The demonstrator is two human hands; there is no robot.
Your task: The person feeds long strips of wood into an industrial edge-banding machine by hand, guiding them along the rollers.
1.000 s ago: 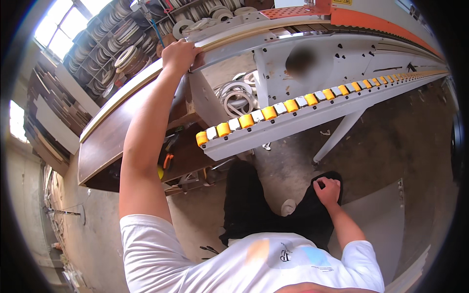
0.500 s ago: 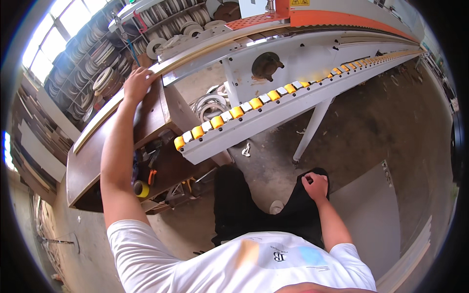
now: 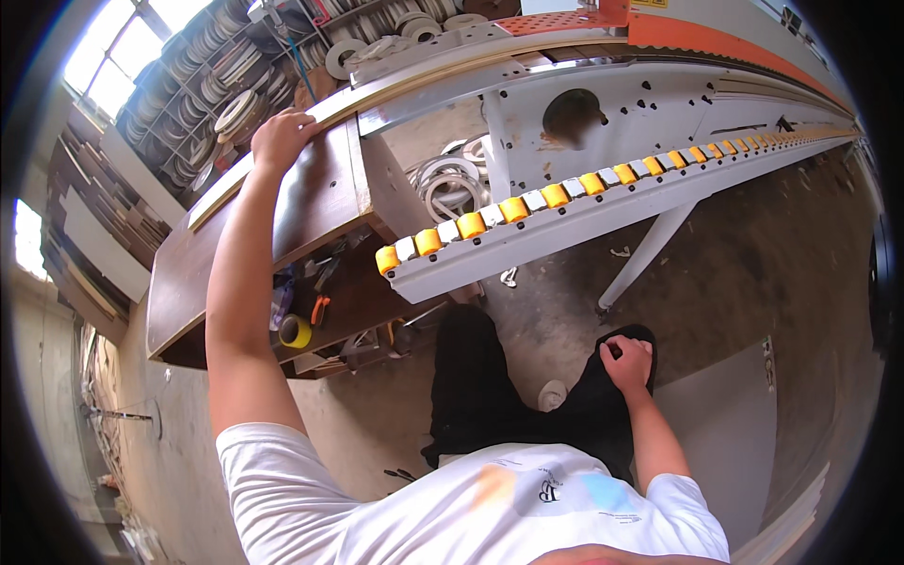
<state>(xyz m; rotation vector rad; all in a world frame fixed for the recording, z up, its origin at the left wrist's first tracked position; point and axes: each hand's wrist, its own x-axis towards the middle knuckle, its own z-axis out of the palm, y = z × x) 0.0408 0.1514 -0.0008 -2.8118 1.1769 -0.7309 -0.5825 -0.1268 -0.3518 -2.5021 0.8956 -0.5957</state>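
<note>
Pale wood is seen in the long, thin strip [image 3: 395, 83], which is laid along the top of a smooth, shiny brown cabinet [image 3: 330, 179] and onto a hard grey machine [image 3: 626, 113]. The strip is touched by the left hand [image 3: 282, 139], above the cabinet; whether it is pinched by the fingers cannot be told. The right hand [image 3: 629, 363] is rested on soft black trousers [image 3: 471, 367], at the knee, with its fingers curled; whether they are closed tight cannot be told. Small round yellow rollers [image 3: 513, 209] are lined up with white ones on a straight grey rail [image 3: 527, 250].

Since a second ago, the strip's left end has been moved right, away from the cabinet's corner. The left hand has been brought farther left. The yellow tape roll [image 3: 295, 330], mostly hidden by the arm then, can be seen now. The right hand has been kept on the knee.

Two hands, one strip, one tape roll and one orange-handled tool [image 3: 321, 309] can be counted.
</note>
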